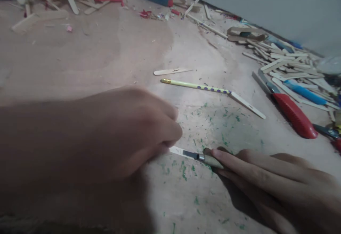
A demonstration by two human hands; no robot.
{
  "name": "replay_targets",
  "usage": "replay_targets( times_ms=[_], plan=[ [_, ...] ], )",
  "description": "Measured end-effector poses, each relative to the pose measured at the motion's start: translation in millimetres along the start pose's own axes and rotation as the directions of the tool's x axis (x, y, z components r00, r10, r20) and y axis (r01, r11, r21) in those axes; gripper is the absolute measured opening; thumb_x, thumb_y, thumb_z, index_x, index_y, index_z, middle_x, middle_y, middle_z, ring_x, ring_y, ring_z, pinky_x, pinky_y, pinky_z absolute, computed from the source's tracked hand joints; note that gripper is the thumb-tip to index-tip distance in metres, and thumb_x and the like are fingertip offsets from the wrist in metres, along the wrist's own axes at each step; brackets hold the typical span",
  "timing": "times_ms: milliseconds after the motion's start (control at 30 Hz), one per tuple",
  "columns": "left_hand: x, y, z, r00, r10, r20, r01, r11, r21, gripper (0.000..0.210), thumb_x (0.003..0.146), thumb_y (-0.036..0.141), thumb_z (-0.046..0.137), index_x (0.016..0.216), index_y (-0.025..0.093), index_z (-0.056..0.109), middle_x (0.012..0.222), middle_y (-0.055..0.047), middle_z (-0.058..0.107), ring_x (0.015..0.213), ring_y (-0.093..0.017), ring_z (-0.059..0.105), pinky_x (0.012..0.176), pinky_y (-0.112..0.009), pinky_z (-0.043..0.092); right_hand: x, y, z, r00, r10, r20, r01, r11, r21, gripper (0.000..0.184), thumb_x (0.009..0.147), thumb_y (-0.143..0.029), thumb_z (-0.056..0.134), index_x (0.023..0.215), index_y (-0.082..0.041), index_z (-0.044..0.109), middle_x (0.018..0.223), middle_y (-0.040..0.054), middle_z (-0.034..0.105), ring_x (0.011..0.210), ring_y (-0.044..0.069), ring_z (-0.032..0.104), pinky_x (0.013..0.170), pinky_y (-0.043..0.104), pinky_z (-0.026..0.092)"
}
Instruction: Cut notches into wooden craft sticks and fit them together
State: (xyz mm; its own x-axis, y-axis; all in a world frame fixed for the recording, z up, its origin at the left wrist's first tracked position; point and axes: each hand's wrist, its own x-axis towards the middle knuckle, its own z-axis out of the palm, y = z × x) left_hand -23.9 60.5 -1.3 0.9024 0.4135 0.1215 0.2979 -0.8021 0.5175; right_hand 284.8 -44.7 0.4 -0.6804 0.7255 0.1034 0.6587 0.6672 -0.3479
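Pale and flat, a slim strip (176, 150) juts from beneath the curled fingers of the left hand (149, 127) and lies low over a light wooden tabletop (87, 56), its other end hidden by that hand. The left hand is blurred and closed, apparently pinching the strip, though the contact itself is out of sight. The right hand (255, 171) grips a small tool with a dark flat blade, silver metal collar and pale handle (198, 157), its fingers laid along the handle and the blade resting over the strip, pointing toward the left hand. Fine green shavings (183, 170) are scattered around both hands. Beyond them lie a pale yellow-green pencil with purple dots (186, 84), a flat wooden stick (247, 105) meeting its far tip at an angle, and a tapering wooden stick (170, 72). To the right, a red-handled utility knife (294, 115) sits just beside a loose heap of pale wooden sticks (290, 65). The step in hand seems to be working the strip with the blade, perhaps scraping or cutting. The next move calls for a steady hold on the strip, light control of the blade's angle, and the left fingers well clear of its edge.
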Motion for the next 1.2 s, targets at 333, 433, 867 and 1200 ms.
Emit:
replay_targets(
  times_ms=[333,433,867,1200],
  plan=[
    [1,2,-3.0,0.999,-0.03,0.022,0.032,0.997,-0.066,0.029,0.096,0.003,0.071,0.077,0.024,0.066,0.079,0.009,0.069,0.071,-0.013,0.06,0.066,-0.03,0.038,1,-4,5,1.0,0.015,-0.009,-0.016,0.994,-0.106,0.03,0.121,-0.018,0.041,0.146,-0.024,0.056,0.073,-0.007,0.062,0.048,0.012,0.054,0.048,0.028,0.048],
    [-1,-2,-2.3,0.999,-0.02,0.028,0.023,0.994,-0.108,0.029,0.097,0.005,0.074,0.077,0.025,0.065,0.079,0.009,0.068,0.07,-0.013,0.06,0.065,-0.031,0.038,1,-5,6,1.0,0.004,-0.031,-0.007,0.994,-0.109,0.03,0.122,-0.019,0.04,0.146,-0.023,0.057,0.074,-0.0063,0.065,0.049,0.011,0.056,0.048,0.027,0.047],
    [2,-5,-11.3,0.996,0.018,0.087,0.0,0.978,-0.207,0.028,0.097,-0.001,0.075,0.078,0.02,0.071,0.076,0.01,0.066,0.067,-0.006,0.058,0.063,-0.02,0.037,6,-4,4,0.998,-0.013,-0.066,0.008,0.997,-0.074,0.031,0.119,-0.015,0.041,0.142,-0.019,0.061,0.073,-0.0054,0.062,0.047,0.012,0.049,0.046,0.029,0.042],
    [2,-9,-12.3,0.994,-0.023,0.109,0.047,0.974,-0.22,0.025,0.099,0.003,0.07,0.084,0.023,0.074,0.081,0.009,0.07,0.071,-0.007,0.062,0.066,-0.018,0.041,11,-9,4,0.995,-0.029,-0.1,0.025,0.999,-0.047,0.03,0.121,-0.016,0.04,0.142,-0.017,0.062,0.076,-0.0042,0.066,0.048,0.01,0.053,0.043,0.03,0.037]
  ],
)
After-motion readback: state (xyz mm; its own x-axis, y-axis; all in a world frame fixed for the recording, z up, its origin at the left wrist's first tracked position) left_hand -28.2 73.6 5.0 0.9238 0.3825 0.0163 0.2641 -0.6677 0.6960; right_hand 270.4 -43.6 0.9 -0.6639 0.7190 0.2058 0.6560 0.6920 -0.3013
